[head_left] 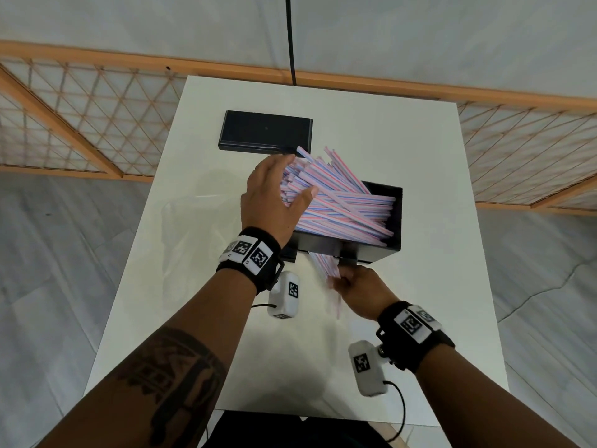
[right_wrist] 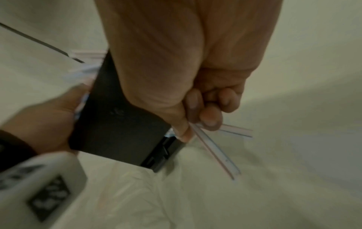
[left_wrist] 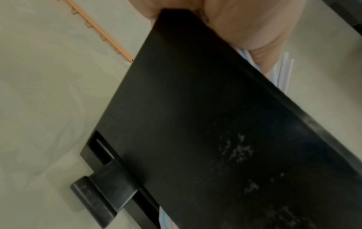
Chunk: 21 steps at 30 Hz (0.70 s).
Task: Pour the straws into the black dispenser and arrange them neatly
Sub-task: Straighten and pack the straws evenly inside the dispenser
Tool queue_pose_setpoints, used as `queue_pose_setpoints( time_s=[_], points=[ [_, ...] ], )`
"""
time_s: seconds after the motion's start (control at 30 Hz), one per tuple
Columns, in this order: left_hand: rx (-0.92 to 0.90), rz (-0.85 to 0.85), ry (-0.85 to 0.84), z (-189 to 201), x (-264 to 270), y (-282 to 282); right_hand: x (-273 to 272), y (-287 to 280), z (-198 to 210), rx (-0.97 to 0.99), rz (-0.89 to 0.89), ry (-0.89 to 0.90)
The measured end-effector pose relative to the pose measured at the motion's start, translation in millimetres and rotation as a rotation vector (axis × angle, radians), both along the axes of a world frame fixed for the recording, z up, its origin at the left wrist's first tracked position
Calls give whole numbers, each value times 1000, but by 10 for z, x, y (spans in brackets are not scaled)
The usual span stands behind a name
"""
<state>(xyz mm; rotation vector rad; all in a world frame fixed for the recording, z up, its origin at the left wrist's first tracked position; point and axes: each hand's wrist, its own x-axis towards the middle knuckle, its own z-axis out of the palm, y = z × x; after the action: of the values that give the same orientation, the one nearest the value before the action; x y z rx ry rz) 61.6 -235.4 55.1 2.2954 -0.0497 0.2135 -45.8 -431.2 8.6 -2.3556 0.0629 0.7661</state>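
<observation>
The black dispenser [head_left: 381,250] stands open-topped on the white table [head_left: 420,318]. A heap of pink-and-blue striped straws [head_left: 342,205] lies slanted in it, the left ends sticking up and out past the rim. My left hand [head_left: 274,195] cups those raised ends, fingers behind the bunch and thumb over the top. At the dispenser's front slot my right hand [head_left: 355,284] pinches a few straws [right_wrist: 215,155] between thumb and forefinger [right_wrist: 195,128]. The left wrist view shows the dispenser's dark side [left_wrist: 195,124] and some straw ends [left_wrist: 284,72] by my palm [left_wrist: 245,23].
The dispenser's black lid [head_left: 265,132] lies flat at the back of the table. A crumpled clear plastic bag [right_wrist: 147,193] lies on the table left of and in front of the dispenser. A wooden lattice screen [head_left: 80,118] and a hanging black cable [head_left: 290,43] are behind.
</observation>
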Motion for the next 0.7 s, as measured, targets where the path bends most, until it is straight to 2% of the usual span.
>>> queue_pose_setpoints(
  time_s=[0.27, 0.4, 0.47, 0.57, 0.6, 0.7],
  points=[
    [-9, -17, 3, 3, -30, -33, -177, -301, 932, -76, 280, -23],
    [-86, -63, -5, 51, -33, -26, -231, -500, 1619, -196, 472, -179],
    [-201, -83, 3, 94, -18, 5, -143, -565, 1904, -256, 452, -282],
    [-627, -16, 260, 198, -22, 71, 100, -662, 2140, -240, 349, -386],
    [-711, 6, 294, 245, -31, 89, 188, -688, 2161, -217, 308, -412],
    [-738, 102, 254, 388, -46, 131, 496, -653, 2024, -116, 257, -496]
  ],
)
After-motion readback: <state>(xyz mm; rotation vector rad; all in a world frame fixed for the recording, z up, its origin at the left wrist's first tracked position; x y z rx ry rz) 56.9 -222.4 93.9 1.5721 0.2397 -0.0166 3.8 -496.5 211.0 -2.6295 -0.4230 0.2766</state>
